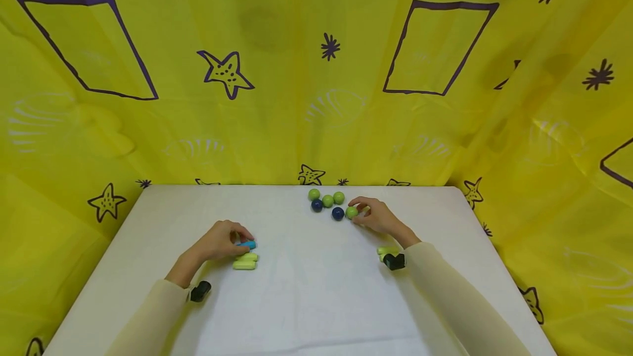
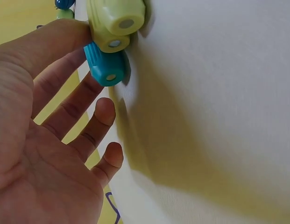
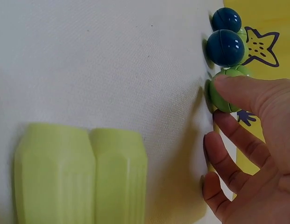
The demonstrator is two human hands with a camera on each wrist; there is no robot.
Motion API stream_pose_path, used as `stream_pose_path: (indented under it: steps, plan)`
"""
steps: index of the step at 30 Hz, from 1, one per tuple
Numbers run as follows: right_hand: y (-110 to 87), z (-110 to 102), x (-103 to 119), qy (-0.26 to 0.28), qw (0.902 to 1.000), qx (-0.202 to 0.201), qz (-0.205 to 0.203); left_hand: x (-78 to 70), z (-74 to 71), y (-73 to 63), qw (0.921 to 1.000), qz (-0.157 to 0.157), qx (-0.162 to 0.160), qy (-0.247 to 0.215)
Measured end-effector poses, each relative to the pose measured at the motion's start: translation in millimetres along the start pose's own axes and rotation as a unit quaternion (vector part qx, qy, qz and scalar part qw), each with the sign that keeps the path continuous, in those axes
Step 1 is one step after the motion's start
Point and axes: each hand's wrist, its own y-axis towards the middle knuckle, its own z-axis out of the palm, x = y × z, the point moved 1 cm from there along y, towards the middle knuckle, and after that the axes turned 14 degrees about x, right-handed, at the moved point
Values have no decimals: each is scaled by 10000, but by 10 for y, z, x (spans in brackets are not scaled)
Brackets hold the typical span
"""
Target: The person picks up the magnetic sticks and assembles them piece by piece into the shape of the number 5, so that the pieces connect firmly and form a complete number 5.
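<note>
My left hand (image 1: 215,242) pinches a short blue toy rod (image 1: 250,244) between thumb and fingers on the white table. Two light-green rods (image 1: 244,265) lie side by side just in front of it. In the left wrist view the blue rod (image 2: 107,67) has a faceted end with a small metal-looking dot and lies against a green rod (image 2: 126,21). Farther back on the right, my right hand (image 1: 379,217) pinches a green ball (image 1: 351,212). A dark blue ball (image 1: 338,213) sits immediately left of that ball. In the right wrist view, thumb and forefinger hold the green ball (image 3: 222,95).
Near the table's back edge are more green balls (image 1: 328,201) and another dark blue ball (image 1: 316,205). Two light-green rods (image 3: 56,177) lie by my right wrist, partly hidden by its camera (image 1: 394,261) in the head view. A yellow patterned curtain (image 1: 277,125) surrounds the white table (image 1: 306,301).
</note>
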Motion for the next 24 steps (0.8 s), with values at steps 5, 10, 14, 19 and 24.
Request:
stream_pose_path:
  steps: [5, 10, 14, 19, 24]
  plan:
    - [14, 3, -11, -12, 10000, -26, -13, 11, 13, 31, 10000, 31, 19, -48]
    - [0, 6, -5, -31, 10000, -76, -11, 8, 23, 39, 9999, -7, 25, -128]
    - [-7, 4, 3, -63, 9999, -131, -54, -12, 21, 31, 9998, 2, 34, -173]
    - [-24, 23, 23, -60, 9999, -147, 15, -32, 22, 17, 9999, -27, 5, -146]
    - [-48, 56, 65, -49, 9998, -117, 126, -40, 14, -5, 9999, -67, -99, -101]
